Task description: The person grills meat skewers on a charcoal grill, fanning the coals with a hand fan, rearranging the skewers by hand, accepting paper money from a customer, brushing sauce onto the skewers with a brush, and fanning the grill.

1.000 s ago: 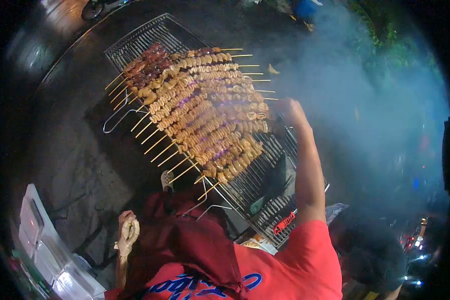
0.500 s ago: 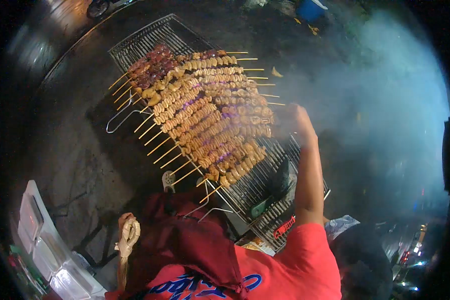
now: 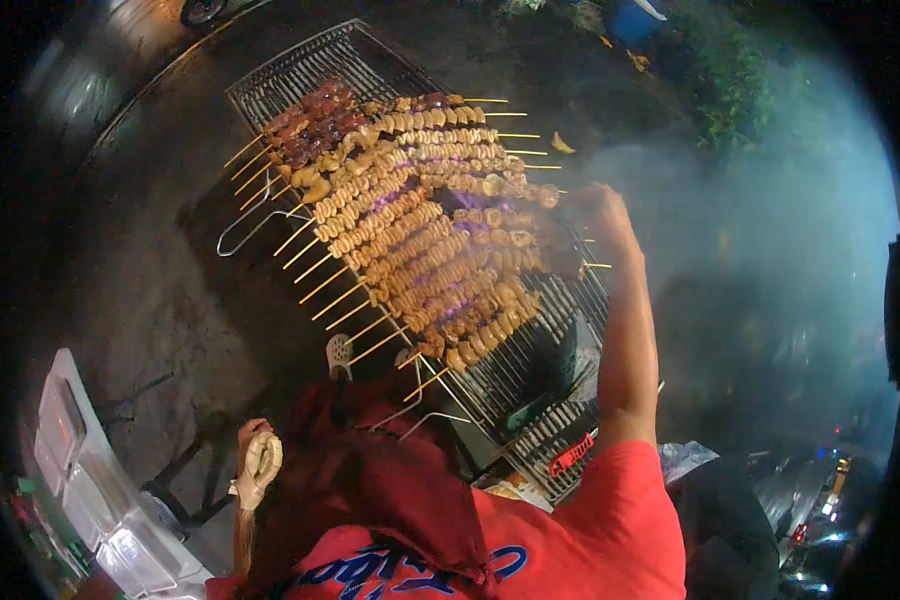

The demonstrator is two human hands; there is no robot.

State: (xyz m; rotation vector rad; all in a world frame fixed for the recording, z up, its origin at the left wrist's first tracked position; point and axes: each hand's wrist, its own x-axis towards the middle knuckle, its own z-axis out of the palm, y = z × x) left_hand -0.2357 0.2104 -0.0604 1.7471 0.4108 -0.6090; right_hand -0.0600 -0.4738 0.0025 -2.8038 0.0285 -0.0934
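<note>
Rows of skewers of pale coiled meat (image 3: pixel 410 235) lie across a wire grill (image 3: pixel 570 300), their sticks poking out on both sides. Over the far long edge of the grill, in smoke, my right hand (image 3: pixel 602 212) is closed on the stick end of one meat skewer (image 3: pixel 515 190), which is raised a little and leaves a gap with purple glow beneath. My left hand (image 3: pixel 251 432) is low at the left, away from the grill, its fingers closed by a beige looped thing (image 3: pixel 263 460) whose kind I cannot make out.
Darker red meat skewers (image 3: pixel 315 122) lie at the grill's far end. A green-handled tool (image 3: pixel 525 415) and a red object (image 3: pixel 570 455) are at the near end. White trays with clear lids (image 3: pixel 100 500) stand at lower left. Smoke drifts to the right.
My right hand has shifted slightly up, and the skewer in it has lifted and turned, opening a gap between the rows. My left hand stays nearly in place.
</note>
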